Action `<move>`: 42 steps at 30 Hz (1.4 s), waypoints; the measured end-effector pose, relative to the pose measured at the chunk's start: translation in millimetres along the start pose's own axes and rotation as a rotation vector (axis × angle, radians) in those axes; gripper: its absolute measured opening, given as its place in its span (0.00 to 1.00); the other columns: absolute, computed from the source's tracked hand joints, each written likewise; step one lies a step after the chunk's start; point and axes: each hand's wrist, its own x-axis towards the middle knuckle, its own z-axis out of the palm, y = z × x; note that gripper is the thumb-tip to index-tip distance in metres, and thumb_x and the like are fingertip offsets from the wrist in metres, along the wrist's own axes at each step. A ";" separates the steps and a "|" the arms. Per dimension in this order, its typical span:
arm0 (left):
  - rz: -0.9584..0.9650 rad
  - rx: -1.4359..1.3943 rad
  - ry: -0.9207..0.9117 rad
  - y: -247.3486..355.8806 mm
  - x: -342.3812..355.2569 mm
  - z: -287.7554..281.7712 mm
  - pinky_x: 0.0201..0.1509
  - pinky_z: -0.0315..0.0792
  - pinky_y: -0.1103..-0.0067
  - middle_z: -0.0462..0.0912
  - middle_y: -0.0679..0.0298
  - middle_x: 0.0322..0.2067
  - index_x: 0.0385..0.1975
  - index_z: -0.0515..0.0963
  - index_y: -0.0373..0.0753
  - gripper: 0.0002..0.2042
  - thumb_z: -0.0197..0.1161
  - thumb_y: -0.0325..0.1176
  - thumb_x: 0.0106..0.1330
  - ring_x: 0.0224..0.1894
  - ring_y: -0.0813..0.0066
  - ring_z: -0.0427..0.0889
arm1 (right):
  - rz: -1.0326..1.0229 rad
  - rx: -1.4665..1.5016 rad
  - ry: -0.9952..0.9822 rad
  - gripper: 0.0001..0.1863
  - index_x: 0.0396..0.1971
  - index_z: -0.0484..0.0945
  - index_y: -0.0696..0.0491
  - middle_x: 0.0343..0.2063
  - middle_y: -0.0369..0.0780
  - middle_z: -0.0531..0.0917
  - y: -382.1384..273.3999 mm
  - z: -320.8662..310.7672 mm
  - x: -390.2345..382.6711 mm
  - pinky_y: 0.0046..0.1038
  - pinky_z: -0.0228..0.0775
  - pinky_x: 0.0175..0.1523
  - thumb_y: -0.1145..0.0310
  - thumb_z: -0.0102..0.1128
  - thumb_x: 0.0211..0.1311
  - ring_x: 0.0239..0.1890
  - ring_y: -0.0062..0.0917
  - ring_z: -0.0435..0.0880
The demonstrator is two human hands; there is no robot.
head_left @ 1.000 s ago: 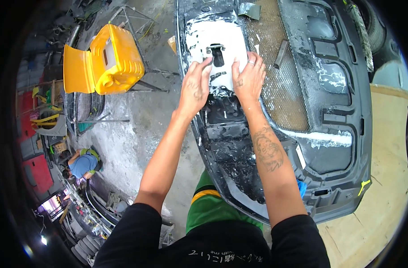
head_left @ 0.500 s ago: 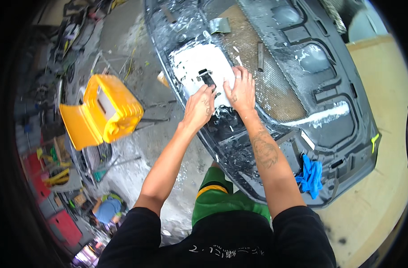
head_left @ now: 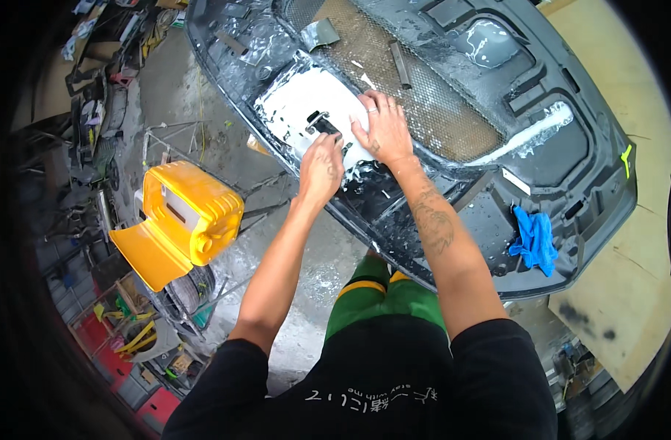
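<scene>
— Presently, where are your hands?

— Your left hand [head_left: 321, 170] is curled, knuckles up, fingertips pressing the white sheet [head_left: 310, 117]; what it grips cannot be told. Your right hand [head_left: 383, 128] lies flat, fingers spread, on that sheet's right edge.

— And the sheet?

— On the dark car panel [head_left: 570, 176], left of the mesh [head_left: 423, 103]. A blue rag [head_left: 535, 242] lies well apart.

Single head-worn fisheye view, looking steeply down from close above; forearms enter from the lower edge, reaching the dark car panel [head_left: 497, 147]; straight edges bend toward the rim.
</scene>
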 end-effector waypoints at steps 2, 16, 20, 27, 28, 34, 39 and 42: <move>0.055 0.011 -0.069 5.0 -9.6 -9.0 0.47 0.75 0.59 0.81 0.43 0.37 0.46 0.80 0.26 0.10 0.57 0.23 0.70 0.42 0.41 0.81 | 0.013 0.026 -0.038 0.26 0.58 0.74 0.54 0.57 0.45 0.76 4.0 -1.4 -0.9 0.45 0.67 0.62 0.53 0.60 0.66 0.58 0.42 0.75; -0.102 -0.032 -0.122 9.2 -8.2 -21.0 0.43 0.74 0.59 0.79 0.44 0.34 0.49 0.79 0.27 0.11 0.57 0.22 0.70 0.36 0.40 0.79 | 0.019 0.068 -0.034 0.26 0.57 0.75 0.54 0.57 0.44 0.76 1.0 -1.1 2.1 0.44 0.66 0.63 0.53 0.60 0.66 0.58 0.42 0.75; -0.122 -0.025 -0.195 10.2 -12.9 -25.4 0.42 0.73 0.59 0.79 0.44 0.35 0.49 0.80 0.29 0.11 0.57 0.23 0.70 0.38 0.40 0.79 | 0.025 0.056 -0.038 0.25 0.57 0.76 0.53 0.57 0.44 0.76 -0.7 -0.3 -6.5 0.44 0.67 0.61 0.52 0.60 0.66 0.58 0.42 0.75; -0.003 -0.004 -0.189 -3.9 1.1 -18.0 0.44 0.73 0.59 0.78 0.45 0.35 0.50 0.79 0.30 0.12 0.56 0.23 0.71 0.39 0.41 0.79 | 0.047 0.047 -0.044 0.27 0.58 0.75 0.52 0.58 0.44 0.76 5.5 0.2 -0.4 0.47 0.66 0.62 0.50 0.60 0.66 0.59 0.42 0.74; -0.066 -0.025 -0.237 0.0 -3.8 -25.7 0.44 0.73 0.58 0.78 0.44 0.36 0.50 0.79 0.30 0.11 0.56 0.23 0.70 0.40 0.40 0.79 | 0.048 0.038 -0.041 0.27 0.58 0.75 0.52 0.58 0.44 0.76 5.0 0.9 -0.3 0.47 0.66 0.62 0.50 0.60 0.66 0.59 0.42 0.74; -0.067 -0.047 -0.240 -3.4 -2.0 -26.1 0.44 0.73 0.61 0.78 0.43 0.35 0.52 0.79 0.30 0.13 0.56 0.21 0.70 0.39 0.43 0.79 | 0.041 0.020 -0.034 0.27 0.57 0.76 0.52 0.59 0.44 0.76 3.9 -0.3 -0.1 0.45 0.67 0.61 0.51 0.60 0.65 0.59 0.41 0.74; 0.007 -0.075 -0.148 -10.5 -2.1 -17.3 0.42 0.73 0.62 0.77 0.44 0.34 0.54 0.79 0.30 0.14 0.56 0.21 0.70 0.37 0.43 0.78 | 0.029 -0.008 -0.037 0.26 0.57 0.76 0.52 0.59 0.44 0.76 2.5 0.3 1.2 0.45 0.66 0.62 0.51 0.60 0.65 0.59 0.41 0.74; -0.083 -0.130 -0.192 -5.2 -9.1 -28.1 0.42 0.72 0.62 0.76 0.45 0.34 0.54 0.79 0.31 0.14 0.57 0.22 0.70 0.36 0.44 0.78 | 0.033 0.016 -0.039 0.26 0.57 0.76 0.52 0.58 0.44 0.76 -0.5 0.2 -1.4 0.46 0.66 0.62 0.51 0.61 0.65 0.59 0.42 0.74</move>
